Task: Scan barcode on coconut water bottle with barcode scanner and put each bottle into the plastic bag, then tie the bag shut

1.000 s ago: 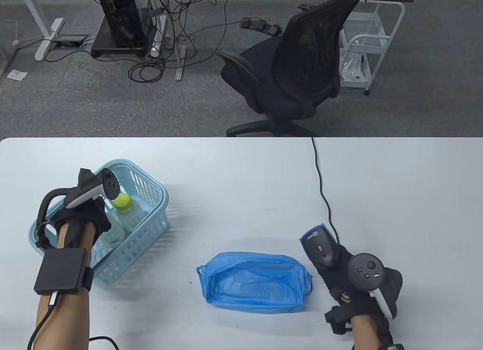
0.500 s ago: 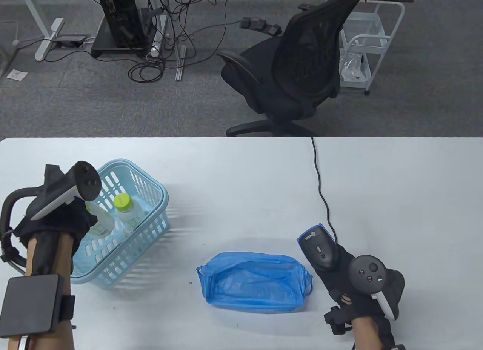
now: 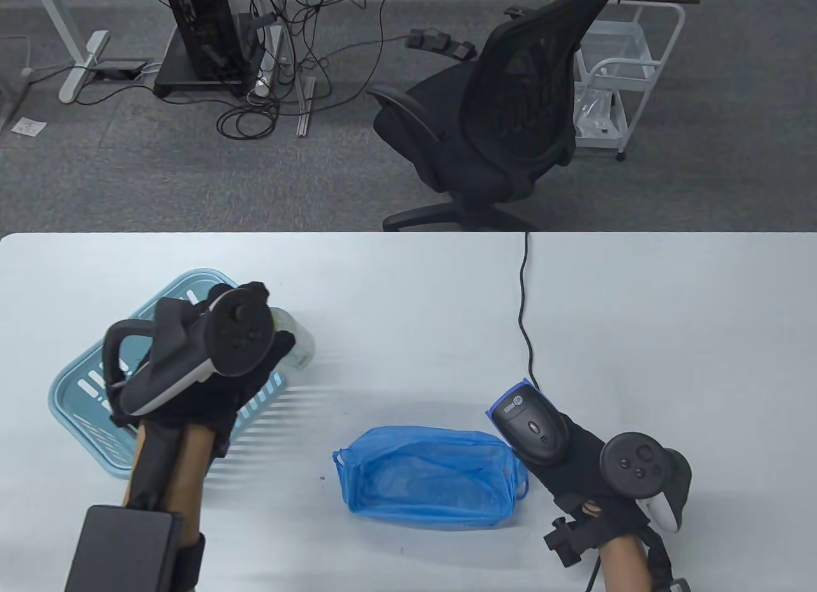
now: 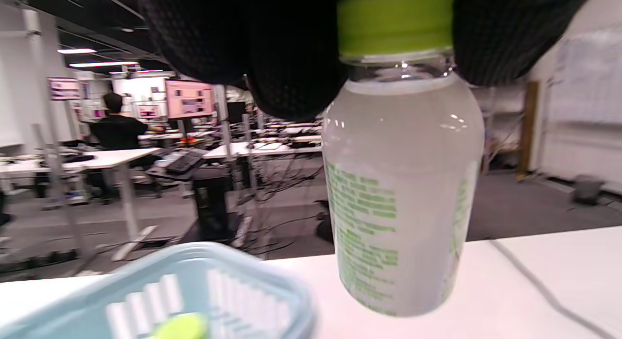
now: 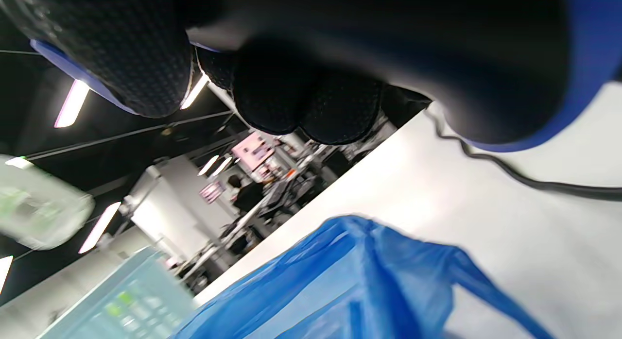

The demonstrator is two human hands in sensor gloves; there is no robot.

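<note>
My left hand grips a coconut water bottle by its green cap and holds it in the air beside the right end of the light blue basket. The bottle hangs upright, cloudy with green print. A second green cap shows inside the basket. My right hand holds the black and blue barcode scanner, its head pointing up-left, just right of the blue plastic bag, which lies open on the table. The bottle appears blurred in the right wrist view.
The scanner's black cable runs from the scanner across the white table to its far edge. A black office chair and a white trolley stand on the floor beyond the table.
My left hand lifted a bottle out of the basket and carried it right, over the basket's right end. The right hand with the scanner shifted slightly left and turned toward the bottle.
</note>
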